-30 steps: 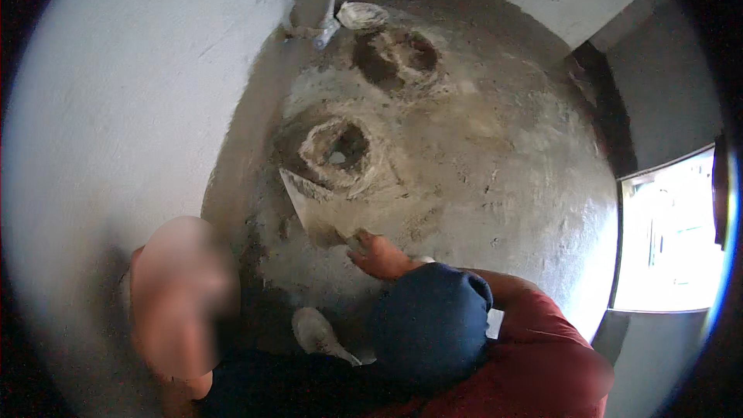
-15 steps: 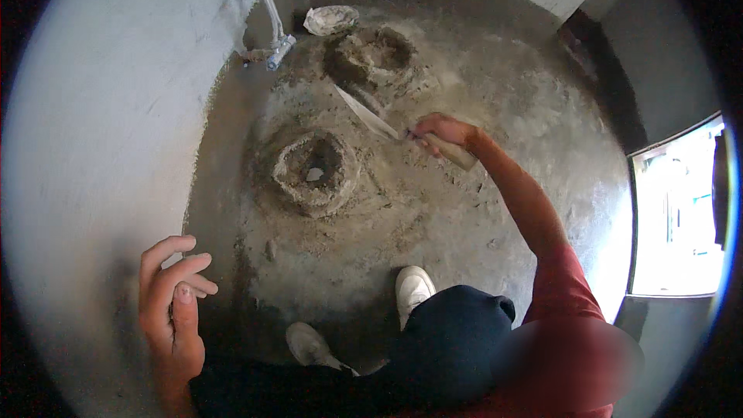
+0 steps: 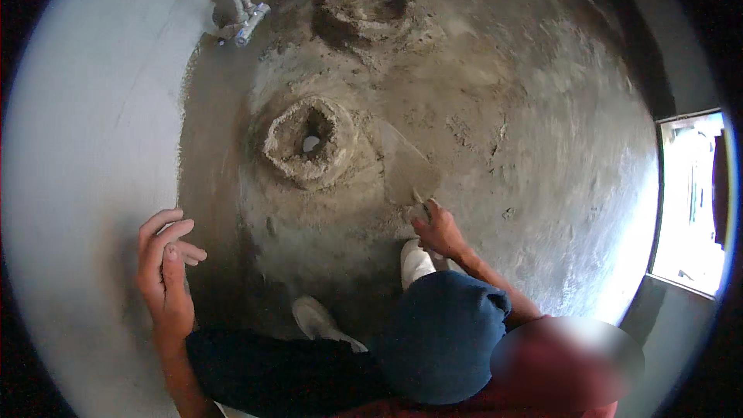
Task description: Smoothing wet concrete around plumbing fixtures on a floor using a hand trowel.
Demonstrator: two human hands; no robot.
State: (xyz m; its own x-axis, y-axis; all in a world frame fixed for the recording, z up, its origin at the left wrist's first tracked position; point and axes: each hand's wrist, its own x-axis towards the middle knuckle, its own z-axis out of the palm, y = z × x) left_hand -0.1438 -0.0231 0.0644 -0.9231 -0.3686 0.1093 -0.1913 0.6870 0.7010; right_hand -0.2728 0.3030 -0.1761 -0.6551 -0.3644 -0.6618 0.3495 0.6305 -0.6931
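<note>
Fingers of the right hand [image 3: 443,234] clamped on a trowel [image 3: 409,164], probably low to keep its blade flat
Blade's just past them on the cement floor [image 3: 557,162], rough cement collar [image 3: 342,161] farther out; left hand [image 3: 167,294] has fingers apart, empty, maybe for balance.

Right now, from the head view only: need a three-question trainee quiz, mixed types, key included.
1. Which hand holds the dull, broad-bladed metal trowel?
2. True or false: the bare left hand, fingers part-curled, shows no tool in it.
3. How many rough, ring-shaped, grey-brown mounds stand on the smeared grey floor?
A) one
B) two
C) four

Key:
1. The right hand.
2. True.
3. B.
</note>
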